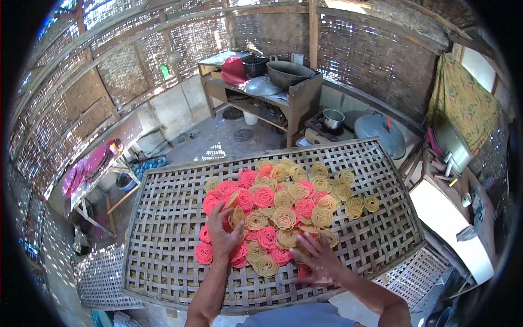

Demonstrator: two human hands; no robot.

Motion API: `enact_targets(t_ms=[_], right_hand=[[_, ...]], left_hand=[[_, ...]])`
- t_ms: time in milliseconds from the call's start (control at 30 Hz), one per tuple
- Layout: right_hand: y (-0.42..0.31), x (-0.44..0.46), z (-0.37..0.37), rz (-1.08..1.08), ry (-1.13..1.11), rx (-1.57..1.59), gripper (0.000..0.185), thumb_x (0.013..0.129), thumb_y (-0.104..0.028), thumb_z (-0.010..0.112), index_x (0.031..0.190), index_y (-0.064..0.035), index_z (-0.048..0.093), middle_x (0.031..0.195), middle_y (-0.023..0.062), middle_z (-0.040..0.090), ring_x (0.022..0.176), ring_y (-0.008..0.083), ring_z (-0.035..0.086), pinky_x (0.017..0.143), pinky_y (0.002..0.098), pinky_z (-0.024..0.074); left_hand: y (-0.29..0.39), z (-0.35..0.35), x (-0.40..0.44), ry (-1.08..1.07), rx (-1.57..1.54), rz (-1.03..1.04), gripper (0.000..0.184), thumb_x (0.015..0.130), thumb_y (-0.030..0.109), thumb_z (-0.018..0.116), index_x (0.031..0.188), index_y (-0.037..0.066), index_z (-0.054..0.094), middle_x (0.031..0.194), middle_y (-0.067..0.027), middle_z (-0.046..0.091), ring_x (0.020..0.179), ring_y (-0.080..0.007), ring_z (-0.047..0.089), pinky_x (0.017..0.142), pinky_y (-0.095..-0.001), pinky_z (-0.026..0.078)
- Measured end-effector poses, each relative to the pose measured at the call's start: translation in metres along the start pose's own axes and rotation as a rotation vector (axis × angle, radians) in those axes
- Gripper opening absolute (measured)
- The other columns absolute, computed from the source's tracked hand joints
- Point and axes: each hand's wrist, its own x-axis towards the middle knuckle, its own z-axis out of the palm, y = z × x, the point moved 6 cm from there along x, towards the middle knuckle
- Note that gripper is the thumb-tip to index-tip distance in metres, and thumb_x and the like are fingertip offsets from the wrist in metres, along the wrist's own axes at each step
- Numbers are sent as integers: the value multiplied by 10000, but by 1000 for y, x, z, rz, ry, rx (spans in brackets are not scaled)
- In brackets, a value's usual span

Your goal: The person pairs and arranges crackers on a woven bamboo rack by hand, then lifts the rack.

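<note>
A woven bamboo tray [174,218] lies in front of me, with a heap of round, lacy coils in pink [267,237] and yellowish tan [284,218] on its middle. At the heap's left side, my left hand [222,231] has its thumb and fingers curved around a tan coil [236,216] that stands on edge. My right hand [318,258] is at the lower right of the heap, fingers spread over the coils, with a pink coil [304,271] beneath or beside it. Several tan coils [354,207] lie at the heap's right edge.
Beyond the tray stands a wooden shelf [305,103] with a large pan [287,73]. A pot [333,117] and a big round lid [379,133] are at the back right. On the left is a low bench [103,169] with pink cloth. Another woven tray [101,275] shows lower left.
</note>
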Motion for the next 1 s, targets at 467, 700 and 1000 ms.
enact_targets(t_ms=[467,700,1000], right_hand=[[43,130,-3,144,205,-96,805,816,-161,698,1550,-227,374,1566,164,320,1421,433,340,1045,533,496],[37,131,-67,38,552,259,470,742,-155,815,1181,-93,660,1122,93,675,994,308,684,787,394,579],[73,129,-129,360,623,723,461,870,-306,813,1212,-22,690,893,104,750,794,165,700,720,310,552]], left_hand=[[30,16,-7,-279,327,230,943,525,581,912,1321,168,620,1585,-233,322,1454,-432,315,1136,-579,303],[29,-9,-3,-41,104,217,373,756,199,855,1049,62,671,1276,-158,629,1165,-328,594,971,-437,476],[-26,-16,-3,222,-541,-301,281,962,163,713,1164,-13,629,1013,-52,694,883,-124,622,791,-296,507]])
